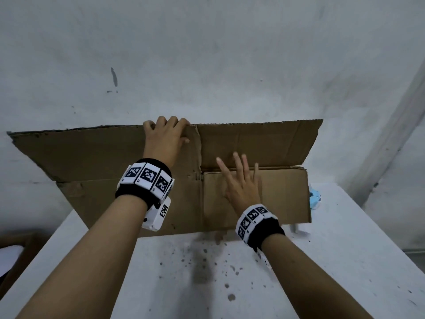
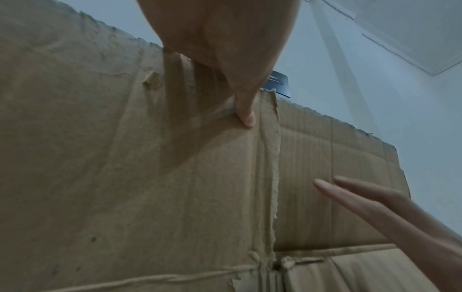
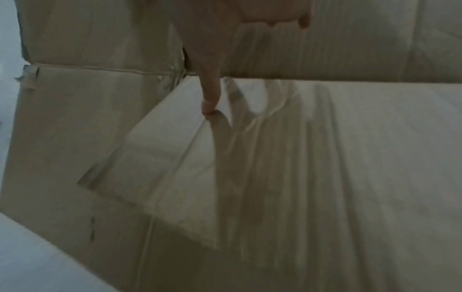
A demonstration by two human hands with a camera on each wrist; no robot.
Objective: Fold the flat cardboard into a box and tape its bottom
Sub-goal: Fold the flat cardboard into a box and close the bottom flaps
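A large brown flattened cardboard box (image 1: 92, 162) stands on its long edge on the white table (image 1: 207, 272), with its upper flaps raised. My left hand (image 1: 170, 132) grips the top edge of a flap beside the slit between two flaps, fingers curled over the far side and thumb (image 2: 246, 114) pressed on the near face. My right hand (image 1: 239, 176) is open, its fingers straight and spread against the right panel just under the flap crease. In the right wrist view its thumb (image 3: 211, 94) touches the cardboard (image 3: 350, 158).
A light blue object (image 1: 315, 199) sits on the table behind the cardboard's right end. A grey wall (image 1: 207, 65) rises close behind. More brown cardboard (image 1: 20, 247) lies off the table's left side. The table's near part carries dark specks.
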